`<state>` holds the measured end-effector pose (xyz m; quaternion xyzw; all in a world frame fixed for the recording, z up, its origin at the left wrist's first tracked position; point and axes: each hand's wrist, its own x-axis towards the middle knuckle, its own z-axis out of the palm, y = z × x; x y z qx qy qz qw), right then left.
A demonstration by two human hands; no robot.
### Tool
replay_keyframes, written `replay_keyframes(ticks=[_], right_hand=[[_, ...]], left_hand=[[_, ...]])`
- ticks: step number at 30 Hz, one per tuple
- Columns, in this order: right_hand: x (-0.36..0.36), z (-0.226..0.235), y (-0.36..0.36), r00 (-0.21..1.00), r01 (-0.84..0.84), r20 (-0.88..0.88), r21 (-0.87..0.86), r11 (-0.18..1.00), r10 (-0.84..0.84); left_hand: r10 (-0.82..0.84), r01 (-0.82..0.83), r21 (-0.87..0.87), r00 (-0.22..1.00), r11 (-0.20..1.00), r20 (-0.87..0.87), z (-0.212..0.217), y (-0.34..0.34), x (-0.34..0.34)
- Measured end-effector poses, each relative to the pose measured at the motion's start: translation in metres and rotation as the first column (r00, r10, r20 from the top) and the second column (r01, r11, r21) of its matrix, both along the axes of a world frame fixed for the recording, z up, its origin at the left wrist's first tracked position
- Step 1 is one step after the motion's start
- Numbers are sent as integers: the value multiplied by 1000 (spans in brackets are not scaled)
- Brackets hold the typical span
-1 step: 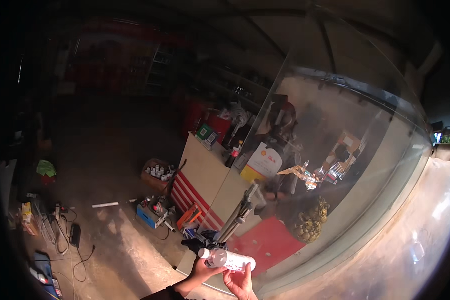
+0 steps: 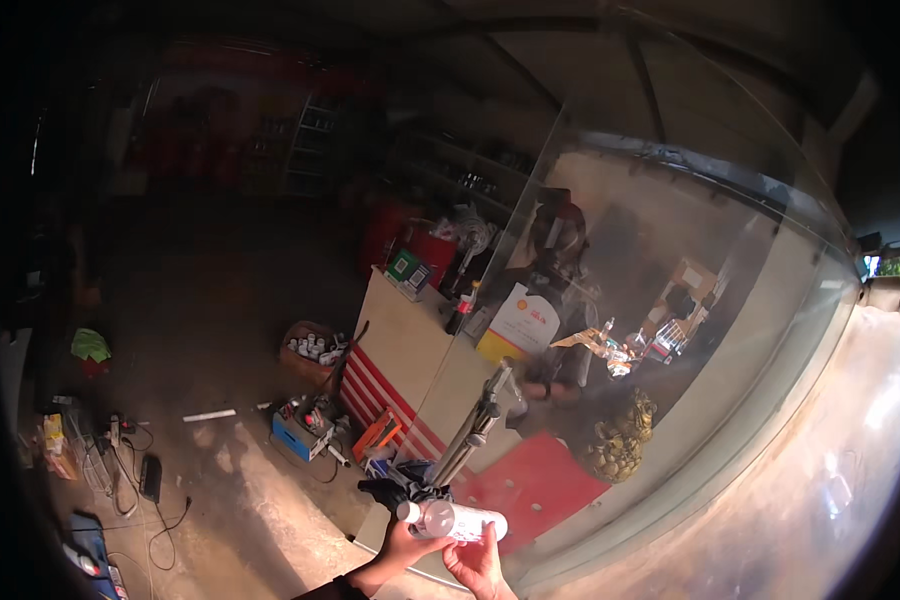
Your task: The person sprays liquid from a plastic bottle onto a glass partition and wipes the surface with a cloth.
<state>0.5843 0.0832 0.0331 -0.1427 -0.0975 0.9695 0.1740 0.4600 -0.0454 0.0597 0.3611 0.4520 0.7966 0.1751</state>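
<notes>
At the bottom centre I hold a white plastic bottle (image 2: 465, 522) lying sideways, its cap end (image 2: 408, 510) pointing left. My left hand (image 2: 400, 550) is closed around the cap end from below. The other end is gripped by my right hand (image 2: 478, 562), with fingers pressed against the printed side. Sunlight falls on both hands and washes out the label. Just beyond the bottle stands a folded metal tripod (image 2: 470, 430) with dark parts at its foot, leaning near a counter.
A pale counter with red stripes (image 2: 400, 340) stands ahead, a glass panel (image 2: 560, 240) on its right. A gold ornament (image 2: 620, 440) sits behind the glass. On the floor are a box of bottles (image 2: 315, 350), a blue toolbox (image 2: 300, 435) and loose cables (image 2: 165, 530).
The bottle and both hands stay in nearly the same place. Only a slight shift of the right fingers along the bottle shows.
</notes>
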Motion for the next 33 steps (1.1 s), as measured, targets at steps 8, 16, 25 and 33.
replay_keyframes(ticks=[8,16,25,33], right_hand=[[-5,47,2,983,-178,87,205,962,164],[14,262,100,855,438,-272,835,333,-441],[-11,590,100,427,254,-887,303,-919,-174],[-120,739,76,220,96,-975,47,-994,-25]], left_hand=[[56,-59,-24,995,998,-87,3,-16,8],[23,2,-91,963,996,267,-14,-35,-7],[215,-166,-169,918,972,332,-37,-87,-37],[-56,-130,218,729,967,682,-50,-114,-61]])
